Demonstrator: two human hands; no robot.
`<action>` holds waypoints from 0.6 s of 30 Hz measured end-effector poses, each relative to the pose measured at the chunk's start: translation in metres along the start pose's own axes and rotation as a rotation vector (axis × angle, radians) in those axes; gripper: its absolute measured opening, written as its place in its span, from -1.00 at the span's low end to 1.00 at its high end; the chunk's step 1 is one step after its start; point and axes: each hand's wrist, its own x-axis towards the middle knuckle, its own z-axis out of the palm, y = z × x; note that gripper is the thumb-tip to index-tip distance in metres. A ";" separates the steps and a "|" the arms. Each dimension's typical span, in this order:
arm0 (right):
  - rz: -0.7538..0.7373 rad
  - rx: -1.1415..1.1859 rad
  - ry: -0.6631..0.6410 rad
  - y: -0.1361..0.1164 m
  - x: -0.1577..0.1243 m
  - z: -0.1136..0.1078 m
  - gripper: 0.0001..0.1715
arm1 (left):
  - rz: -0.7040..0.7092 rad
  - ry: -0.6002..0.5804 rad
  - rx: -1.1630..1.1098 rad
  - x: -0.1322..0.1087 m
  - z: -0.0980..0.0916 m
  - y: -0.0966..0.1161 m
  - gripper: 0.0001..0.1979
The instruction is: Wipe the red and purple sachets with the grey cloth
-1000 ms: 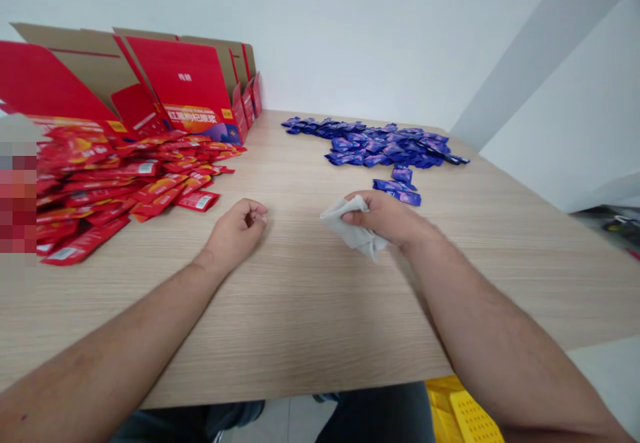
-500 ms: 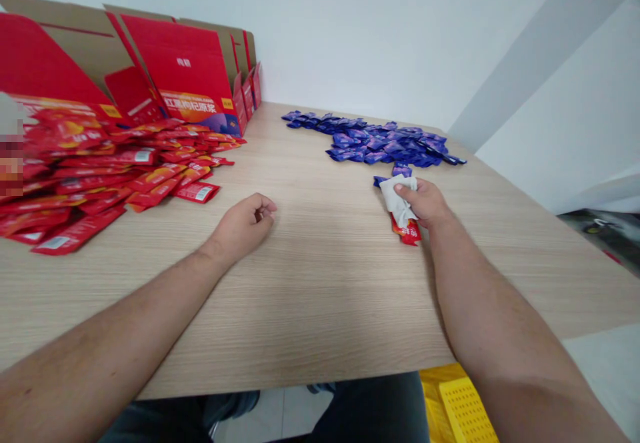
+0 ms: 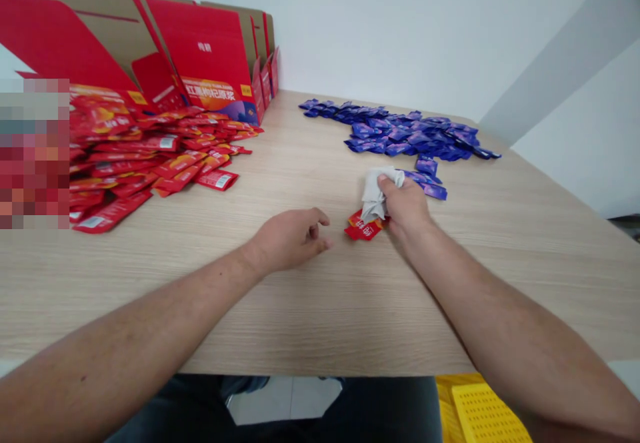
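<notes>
My right hand [image 3: 410, 206] is closed on a crumpled white cloth [image 3: 376, 193]. Out from under the cloth pokes a red sachet [image 3: 365, 227], gripped in the same hand as far as I can see. To its left, my left hand [image 3: 295, 238] is empty, thumb and fingers apart and facing the red sachet without touching it. A couple of blue-purple sachets [image 3: 434, 188] lie just beyond my right hand; its knuckles hide part of one.
Many red sachets [image 3: 175, 173] are heaped at the left, in front of open red cartons [image 3: 205, 50] by the wall. Blue-purple sachets [image 3: 415, 133] spread along the back of the wooden table [image 3: 320, 323]. Below its front edge is a yellow crate [image 3: 487, 413].
My right hand has moved left with the cloth and red sachet, leaving a blue-purple sachet behind on the table. My left hand has come right and opened its fingers. The view has shifted slightly.
</notes>
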 end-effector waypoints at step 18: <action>0.058 0.017 -0.135 -0.024 -0.040 0.022 -0.54 | 0.161 -0.077 0.129 -0.002 0.009 0.010 -0.59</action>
